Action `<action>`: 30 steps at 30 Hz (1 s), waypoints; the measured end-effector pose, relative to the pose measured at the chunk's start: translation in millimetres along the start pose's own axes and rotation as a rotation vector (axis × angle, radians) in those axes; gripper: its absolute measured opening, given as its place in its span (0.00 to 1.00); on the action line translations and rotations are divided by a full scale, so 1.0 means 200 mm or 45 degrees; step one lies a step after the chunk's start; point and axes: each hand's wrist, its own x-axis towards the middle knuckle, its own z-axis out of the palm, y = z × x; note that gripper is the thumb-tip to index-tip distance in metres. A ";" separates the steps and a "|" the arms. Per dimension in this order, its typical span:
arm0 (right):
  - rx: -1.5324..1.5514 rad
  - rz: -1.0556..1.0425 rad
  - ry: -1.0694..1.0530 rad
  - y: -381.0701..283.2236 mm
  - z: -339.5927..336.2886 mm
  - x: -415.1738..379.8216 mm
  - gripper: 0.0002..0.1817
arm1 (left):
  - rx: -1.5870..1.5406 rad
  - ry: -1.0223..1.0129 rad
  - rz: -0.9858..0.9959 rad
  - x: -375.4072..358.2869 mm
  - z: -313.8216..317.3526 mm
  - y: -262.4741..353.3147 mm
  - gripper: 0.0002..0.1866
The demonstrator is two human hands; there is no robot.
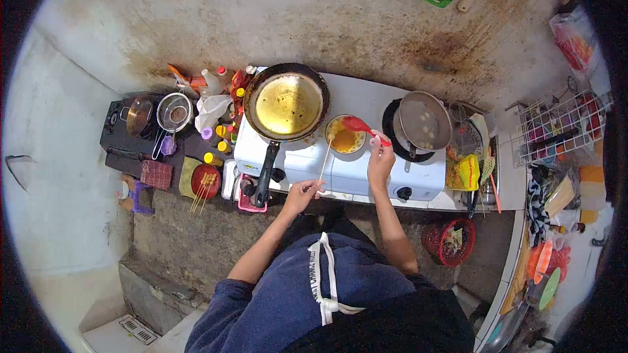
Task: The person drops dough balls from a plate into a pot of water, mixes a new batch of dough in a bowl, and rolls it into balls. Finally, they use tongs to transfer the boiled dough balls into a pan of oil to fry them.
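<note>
My left hand point(302, 196) is closed on the lower end of a thin wooden skewer point(324, 165), whose tip reaches the left rim of a bowl. My right hand point(380, 163) grips the handle of a red spoon point(356, 124), its head over the bowl's upper right side. Yellow-orange liquid lies in the bowl point(345, 148), which stands on the white stove point(307, 163). Left of it, a frying pan point(288, 106) holds clear yellow oil. On the right burner sits a pot point(424, 121) with several pale pieces in liquid.
Several skewers lie on a red plate point(205, 182) at the left, near spice jars point(214, 159) and a strainer point(174, 112). The pan's black handle point(265, 180) juts past the stove's front edge. A red basket point(449, 242) stands below right, a wire rack point(556, 127) farther right.
</note>
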 end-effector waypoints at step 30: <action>0.238 0.389 -0.052 0.31 0.11 -0.14 0.11 | -0.168 -0.051 0.099 -0.25 -0.15 0.19 0.18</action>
